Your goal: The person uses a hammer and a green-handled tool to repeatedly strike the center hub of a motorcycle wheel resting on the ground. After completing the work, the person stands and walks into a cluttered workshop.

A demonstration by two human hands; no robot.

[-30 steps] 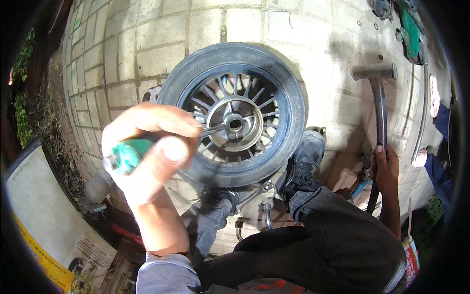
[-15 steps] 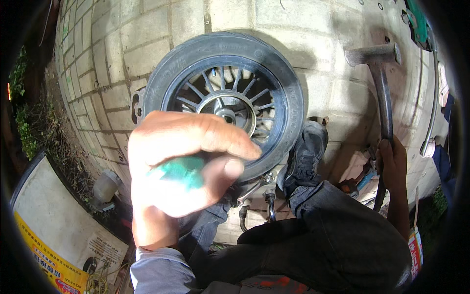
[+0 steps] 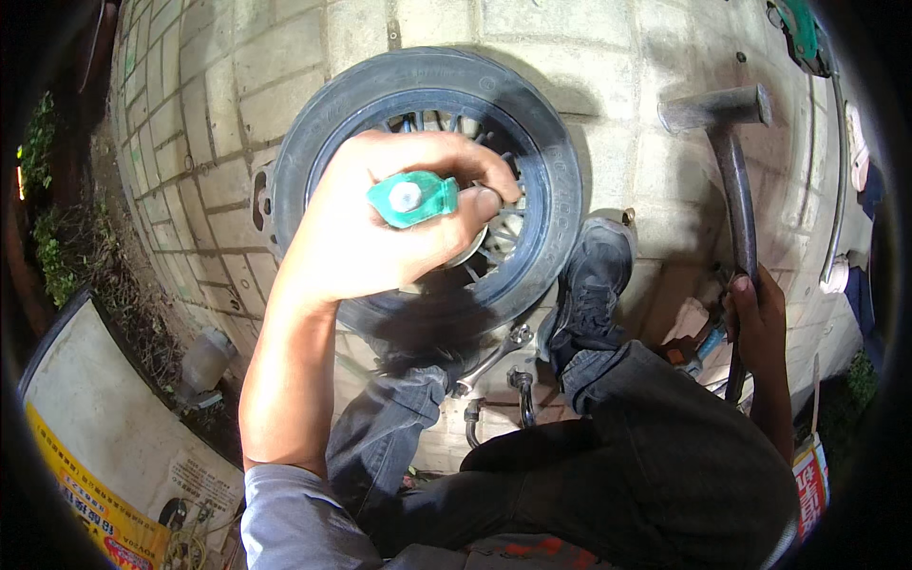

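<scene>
My left hand (image 3: 399, 214) is closed around a green tool handle (image 3: 423, 195) with a round pale end facing up; its shaft is hidden beneath my fingers. The fist hovers over the middle of a wheel (image 3: 532, 123) with a black tyre and a spoked rim, lying flat on the paving. Whether the tool touches the hub cannot be seen, since the hand covers most of it. On the right, my right hand (image 3: 760, 313) grips the lower part of a hammer (image 3: 734, 180) by its dark handle. The steel head points away from me, beyond the wheel's right side.
My shoe (image 3: 591, 275) stands right against the tyre. Near my feet lie a wrench (image 3: 496, 359) and a dark bent tool (image 3: 524, 394). A green metal tool (image 3: 803, 38) is at the far right. At left are a cloudy plastic container (image 3: 206, 359) and a white-and-yellow panel (image 3: 104, 408).
My left hand has moved forward and right with the green handle, from the wheel's near edge to over its hub. The hammer has shifted only slightly in my right hand.
</scene>
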